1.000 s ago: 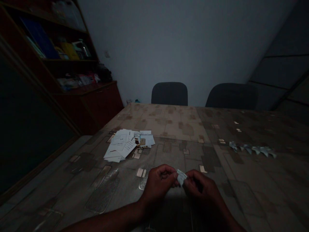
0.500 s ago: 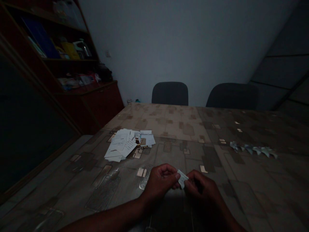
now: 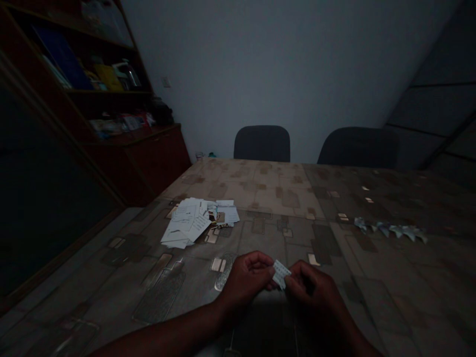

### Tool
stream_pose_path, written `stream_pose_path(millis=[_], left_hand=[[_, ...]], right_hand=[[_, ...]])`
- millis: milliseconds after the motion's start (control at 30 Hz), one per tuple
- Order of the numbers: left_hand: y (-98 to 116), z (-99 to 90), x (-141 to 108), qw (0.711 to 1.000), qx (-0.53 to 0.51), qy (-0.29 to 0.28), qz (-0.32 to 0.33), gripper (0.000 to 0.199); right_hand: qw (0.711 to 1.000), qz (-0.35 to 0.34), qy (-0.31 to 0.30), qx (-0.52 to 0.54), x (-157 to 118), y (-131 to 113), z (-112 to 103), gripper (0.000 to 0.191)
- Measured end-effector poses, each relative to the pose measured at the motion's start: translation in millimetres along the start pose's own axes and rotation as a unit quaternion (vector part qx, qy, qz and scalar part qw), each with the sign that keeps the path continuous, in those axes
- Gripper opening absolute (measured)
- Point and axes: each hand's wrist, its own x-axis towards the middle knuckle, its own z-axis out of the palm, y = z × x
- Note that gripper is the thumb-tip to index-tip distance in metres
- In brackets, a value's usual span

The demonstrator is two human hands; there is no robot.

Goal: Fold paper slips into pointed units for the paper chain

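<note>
Near the table's front edge, a small piece of white paper [image 3: 281, 274] with printed marks is pinched between both hands. My left hand [image 3: 254, 274] grips its left side with thumb and fingers. On its right side, the thumb and fingertips of my right hand [image 3: 305, 282] are closed. Farther forward on the left lies a loose pile of white printed papers [image 3: 188, 223], some overlapping. Several small folded paper pieces [image 3: 394, 230] stand in a row at the right of the table.
A patterned cloth covers the table [image 3: 267, 188]. Two dark chairs, one at the middle [image 3: 262, 143] and one at the right [image 3: 359, 146], stand behind its far edge. A reddish cabinet [image 3: 158, 161] with filled shelves is at the left.
The small paper between my hands has turned slightly, and more of its printed face shows. Both hands have hardly moved.
</note>
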Motion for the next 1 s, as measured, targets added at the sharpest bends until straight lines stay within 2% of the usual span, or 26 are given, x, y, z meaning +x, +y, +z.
stream_pose_path(millis=[400,567,667,767,1000], left_hand=[[-1.9,-4.7,1.6,0.999,-0.021,-0.034,-0.008,0.039],[-5.7,-7.8,2.6,0.997,-0.041,-0.069,-0.001,0.04],[-7.1,-9.3,2.7,0.995,-0.048,-0.089,-0.003,0.04],[-8.0,-9.9,3.2,0.994,-0.054,-0.095,-0.003,0.04],[-8.6,-9.9,2.8,0.993,-0.07,-0.094,-0.003,0.044]], right_hand=[[0.995,0.053,-0.018,0.081,0.4,-2.7,-0.2,0.025],[0.992,0.061,-0.012,0.107,0.2,-3.1,-1.0,0.029],[0.99,0.062,-0.03,0.123,1.5,-0.5,-3.0,0.032],[0.984,0.064,-0.056,0.156,2.7,2.6,-4.5,0.034],[0.969,0.069,-0.055,0.229,2.1,4.5,-2.5,0.043]])
